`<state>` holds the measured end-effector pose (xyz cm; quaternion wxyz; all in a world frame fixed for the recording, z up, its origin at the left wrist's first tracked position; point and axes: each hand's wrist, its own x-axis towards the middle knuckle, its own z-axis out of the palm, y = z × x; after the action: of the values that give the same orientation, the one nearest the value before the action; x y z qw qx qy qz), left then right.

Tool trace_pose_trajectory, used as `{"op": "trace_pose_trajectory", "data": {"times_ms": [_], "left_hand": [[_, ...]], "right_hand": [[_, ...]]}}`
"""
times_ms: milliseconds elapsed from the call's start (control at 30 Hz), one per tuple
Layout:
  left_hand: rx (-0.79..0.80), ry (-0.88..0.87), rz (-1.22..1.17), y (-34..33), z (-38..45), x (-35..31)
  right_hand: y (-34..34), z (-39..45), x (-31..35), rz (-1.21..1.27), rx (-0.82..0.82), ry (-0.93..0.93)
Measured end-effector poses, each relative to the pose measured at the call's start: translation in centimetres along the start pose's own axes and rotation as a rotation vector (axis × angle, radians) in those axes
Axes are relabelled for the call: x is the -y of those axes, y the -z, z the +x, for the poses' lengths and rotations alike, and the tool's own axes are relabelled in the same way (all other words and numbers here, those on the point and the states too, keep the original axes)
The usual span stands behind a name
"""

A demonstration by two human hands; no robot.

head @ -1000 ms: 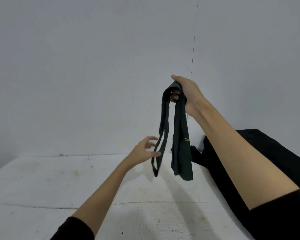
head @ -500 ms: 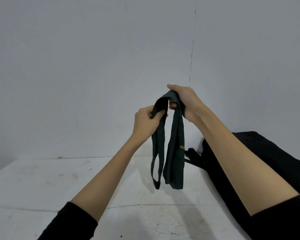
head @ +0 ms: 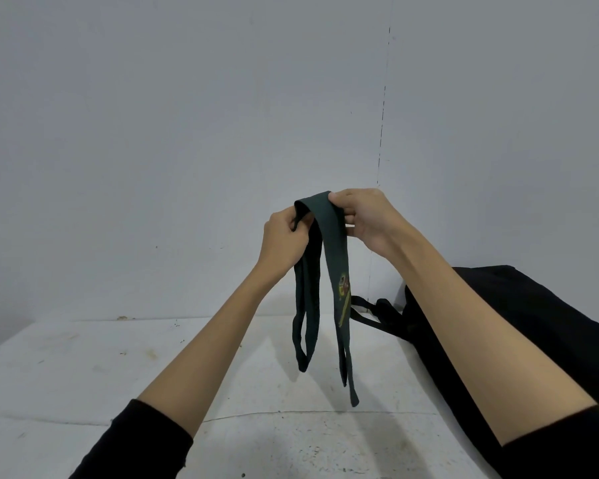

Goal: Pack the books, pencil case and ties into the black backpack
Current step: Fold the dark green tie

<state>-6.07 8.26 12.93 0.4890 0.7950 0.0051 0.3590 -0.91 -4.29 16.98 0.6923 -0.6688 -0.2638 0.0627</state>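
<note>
Table (head: 83,375): white, stained, lies below everything else.
Left hand (head: 284,236): fingers curled, pinching the tie's fold above the table.
Right hand (head: 363,216): gripping the same fold.
Tie (head: 338,271): dark green, crested, dangling clear of the table.
Black backpack (head: 533,323): lying on the table's right side.

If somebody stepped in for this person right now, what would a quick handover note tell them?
Left hand: grips the left side of the dark green tie near its top fold.
Right hand: pinches the same fold from the right.
The tie hangs in loops above the white table, touching nothing else.
Black backpack: lying on the table to the right, straps toward the tie.
Done: cannot tell what is already inside; no books or pencil case in view.
Left: finish folding this tie and put it in the backpack, then check for the remaining items.
</note>
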Motion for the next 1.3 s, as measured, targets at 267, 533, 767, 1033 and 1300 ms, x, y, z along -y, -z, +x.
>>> {"op": "trace_pose_trajectory", "data": {"times_ms": [267, 533, 767, 1033, 1300], "left_hand": [[0.023, 0.021, 0.047, -0.3, -0.3, 0.0], [0.078, 0.022, 0.028, -0.4, 0.1, 0.4], [0.103, 0.089, -0.205, -1.3, -0.9, 0.8], [0.165, 0.211, -0.397, -2.3, -1.7, 1.2], [0.130, 0.218, -0.472, -3.3, -2.4, 1.7]], "right_hand": [[-0.3, -0.1, -0.2, 0.024, -0.029, 0.015], [-0.4, -0.5, -0.2, 0.077, -0.125, 0.009], [-1.6, -0.1, -0.8, 0.144, -0.288, -0.021], [-2.2, 0.3, -1.1, 0.185, -0.490, -0.041], [-2.5, 0.0, -0.5, 0.218, -0.534, -0.003]]}}
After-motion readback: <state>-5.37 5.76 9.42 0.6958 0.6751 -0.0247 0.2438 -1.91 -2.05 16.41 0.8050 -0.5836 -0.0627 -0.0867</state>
